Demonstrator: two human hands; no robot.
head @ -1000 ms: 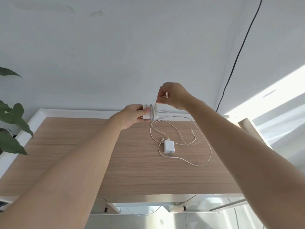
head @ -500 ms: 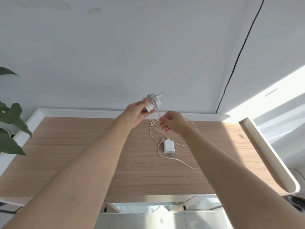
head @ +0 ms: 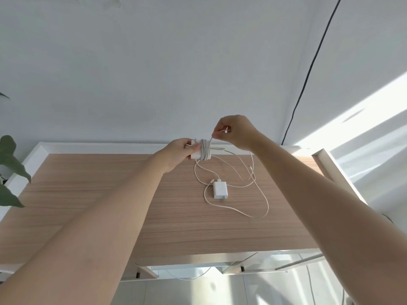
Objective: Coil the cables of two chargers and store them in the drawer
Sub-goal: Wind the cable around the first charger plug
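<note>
A light wood-grain counter (head: 92, 194) with a white raised rim stands against a pale wall. A loose white cable (head: 261, 194) sprawls over its far right part, running around 1 white block charger (head: 219, 189) lying flat there. Above the far edge, the left hand (head: 176, 154) grips a second white charger wrapped in cable turns (head: 203, 151). Just right of it, the right hand (head: 236, 132) pinches that cable's free end.

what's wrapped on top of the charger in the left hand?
White cable turns circle the held charger, which the left hand grips; the right hand pinches the cable's end above. The charger's left part is covered by fingers, so its prongs cannot be seen.
</note>
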